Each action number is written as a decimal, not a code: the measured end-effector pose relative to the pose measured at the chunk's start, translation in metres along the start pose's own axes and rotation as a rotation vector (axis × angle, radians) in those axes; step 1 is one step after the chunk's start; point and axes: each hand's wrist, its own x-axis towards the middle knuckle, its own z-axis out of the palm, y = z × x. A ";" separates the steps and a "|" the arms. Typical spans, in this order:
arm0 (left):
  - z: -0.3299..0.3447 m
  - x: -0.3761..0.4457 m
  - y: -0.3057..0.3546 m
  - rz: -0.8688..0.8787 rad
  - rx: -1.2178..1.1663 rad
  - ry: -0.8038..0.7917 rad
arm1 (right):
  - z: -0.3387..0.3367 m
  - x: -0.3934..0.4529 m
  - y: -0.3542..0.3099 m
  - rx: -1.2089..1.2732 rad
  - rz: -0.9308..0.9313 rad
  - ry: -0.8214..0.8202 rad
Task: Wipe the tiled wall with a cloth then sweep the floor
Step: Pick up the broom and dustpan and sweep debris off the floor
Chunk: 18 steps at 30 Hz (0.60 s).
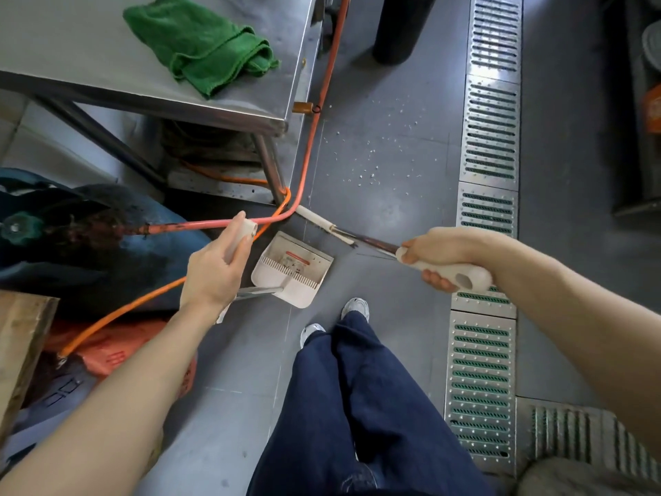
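A green cloth (200, 41) lies crumpled on the steel table (71, 48) at the upper left. My left hand (214, 270) grips the top of the upright handle of a white dustpan (291, 270), which rests on the grey floor by the table leg. My right hand (440, 257) is closed around the white grip of a broom (461, 273). The broom's shaft runs left to a white head (322, 221) near the table leg. Small white crumbs (372, 152) are scattered on the floor beyond the dustpan.
An orange hose (314, 116) runs down past the table leg and bends left toward a dark gas cylinder (89, 238). A metal drain grate (486, 209) runs along the right. My legs (357, 406) stand in the middle. A wooden board (21, 345) sits at the left edge.
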 end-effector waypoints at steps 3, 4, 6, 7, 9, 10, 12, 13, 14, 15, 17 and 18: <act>0.005 0.006 0.005 0.012 0.043 -0.011 | 0.013 0.023 0.001 -0.045 -0.022 -0.004; 0.007 0.009 0.006 0.010 0.043 -0.010 | 0.022 0.028 0.003 -0.077 -0.041 -0.015; 0.010 0.016 0.008 0.014 0.029 -0.011 | 0.038 0.033 0.008 -0.125 -0.062 -0.055; 0.012 0.018 0.009 0.018 0.028 -0.014 | 0.042 0.033 0.011 -0.098 -0.054 -0.089; 0.013 0.019 0.011 0.023 0.026 -0.011 | 0.036 0.028 0.013 0.030 -0.007 -0.145; 0.012 0.018 0.011 0.016 0.018 -0.007 | 0.028 0.024 0.013 0.082 0.007 -0.154; 0.010 0.016 0.013 -0.007 0.004 -0.002 | 0.007 0.016 0.015 0.163 0.017 -0.145; 0.009 0.015 0.015 -0.016 0.006 -0.004 | -0.003 0.012 0.016 0.197 0.013 -0.136; 0.009 0.014 0.017 -0.020 0.013 -0.004 | -0.011 0.009 0.017 0.228 0.011 -0.123; 0.009 0.015 0.021 -0.017 0.020 -0.002 | -0.018 0.007 0.018 0.252 0.010 -0.110; 0.014 0.017 0.030 0.001 0.025 -0.002 | -0.033 0.008 0.019 0.289 0.011 -0.080; 0.017 0.018 0.035 0.011 0.023 -0.009 | -0.041 0.011 0.018 0.307 0.008 -0.064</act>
